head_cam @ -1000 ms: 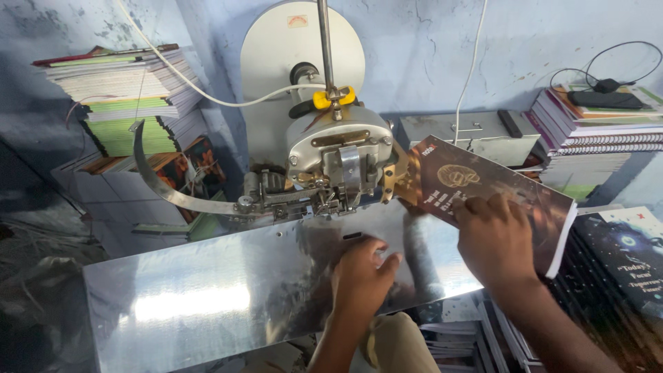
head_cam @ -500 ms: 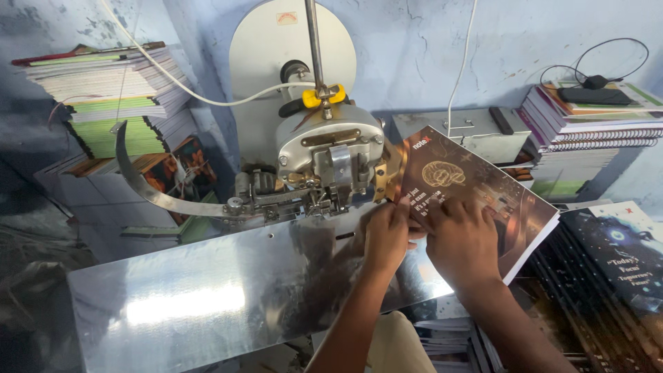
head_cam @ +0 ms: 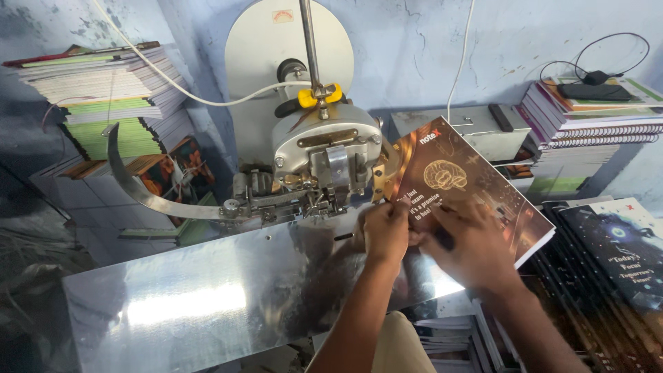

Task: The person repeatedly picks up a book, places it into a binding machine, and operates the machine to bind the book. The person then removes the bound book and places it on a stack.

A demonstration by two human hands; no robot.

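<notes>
The brown notebook (head_cam: 469, 197) lies tilted on the shiny metal counter (head_cam: 207, 304), its upper left corner pushed in against the head of the grey machine (head_cam: 324, 159). Both hands are on its cover. The left hand (head_cam: 387, 231) presses down near the notebook's left edge, just beside the machine's brass guide — its grip is closed down flat on the cover, fingers curled over the edge, though whether the thumb goes under the pages cannot be told. The right hand (head_cam: 469, 252) lies spread and flat across the lower middle of the cover, palm down, holding the notebook by pressure, not by a pinch.

To do this step well, as I judge it, the spine edge should sit square against the guide and the notebook should lie flat on the counter — the raised far corner suggests it is not yet fully seated. The flat right hand is well placed to steady and steer; the left hand is the one to watch, since its fingertips are close to the working parts of the machine head. Keeping them on the cover and back from the head seems the safer habit.

Stacks of notebooks (head_cam: 103, 90) stand at the back left, more notebooks (head_cam: 594, 117) at the back right, and dark-covered ones (head_cam: 621, 255) lie just right of the counter.
</notes>
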